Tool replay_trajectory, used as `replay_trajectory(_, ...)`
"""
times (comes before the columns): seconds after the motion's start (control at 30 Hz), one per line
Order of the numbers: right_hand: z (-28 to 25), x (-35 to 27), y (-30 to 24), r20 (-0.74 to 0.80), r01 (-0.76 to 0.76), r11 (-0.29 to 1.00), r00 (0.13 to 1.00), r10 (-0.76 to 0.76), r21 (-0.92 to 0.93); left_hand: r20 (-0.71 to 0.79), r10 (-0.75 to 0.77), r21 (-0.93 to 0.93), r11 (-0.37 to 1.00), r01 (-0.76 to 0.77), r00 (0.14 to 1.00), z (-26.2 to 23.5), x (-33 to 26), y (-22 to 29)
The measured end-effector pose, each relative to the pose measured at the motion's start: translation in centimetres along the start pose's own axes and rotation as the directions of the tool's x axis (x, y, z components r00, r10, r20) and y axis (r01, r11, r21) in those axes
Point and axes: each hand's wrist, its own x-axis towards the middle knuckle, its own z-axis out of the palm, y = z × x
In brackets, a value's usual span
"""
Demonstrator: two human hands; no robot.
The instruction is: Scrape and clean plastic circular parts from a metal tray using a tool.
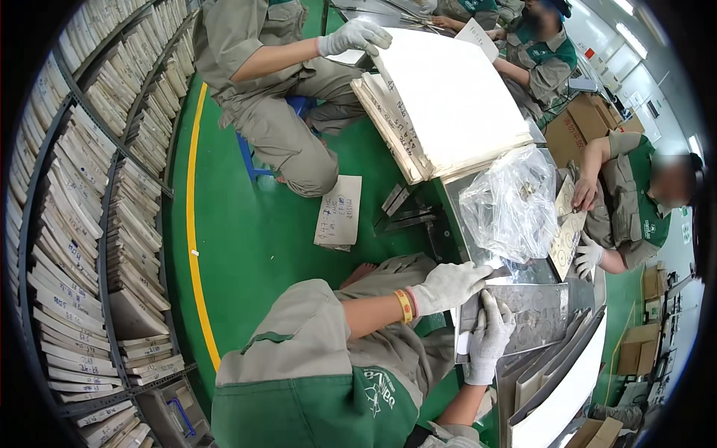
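My left hand (452, 287), in a white knit glove with orange and yellow bands at the wrist, is closed above the far edge of a grey sheet. A thin greyish tip (500, 273) shows at its fingertips; its kind is unclear. The grey sheet (541, 310), marked with round outlines, lies on the metal table (467, 205) in front of me. My right hand (489, 337), also gloved, rests stretched out on the sheet's left part. Just beyond lies a heap of clear plastic bags (511, 201).
Upright boards (556, 381) stand close to my right hand. A large white stack (455, 97) covers the table's far part, under a co-worker's gloved hand (354, 37). Another co-worker at right handles a tan sheet (566, 228). Packed shelves (75, 261) line the left; cardboard (337, 213) lies on the floor.
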Motion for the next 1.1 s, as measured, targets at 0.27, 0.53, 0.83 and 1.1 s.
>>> replay_trajectory(0.27, 0.13, 0.10, 0.26, -0.026, 0.037, 0.999, 0.999, -0.037, -0.009, -0.021, 0.012, -0.007, 1.000, -0.012, 1.000, 0.37, 0.00, -0.21)
replay_trajectory(0.53, 0.26, 0.03, 0.34, -0.044, 0.029, 1.000, 0.999, -0.029, -0.005, 0.026, -0.006, -0.022, 1.000, 0.007, 1.000, -0.29, -0.07, 0.09)
replay_trajectory(0.83, 0.40, -0.17, 0.14, -0.075, -0.037, 0.999, 0.997, 0.037, 0.000, -0.004, 0.003, -0.013, 1.000, -0.003, 1.000, -0.03, -0.10, -0.11)
replay_trajectory(1.1, 0.49, -0.03, 0.64, -0.093, 0.031, 0.998, 0.995, -0.035, -0.050, -0.030, 0.015, -0.040, 0.999, -0.017, 0.999, 0.05, -0.01, -0.18)
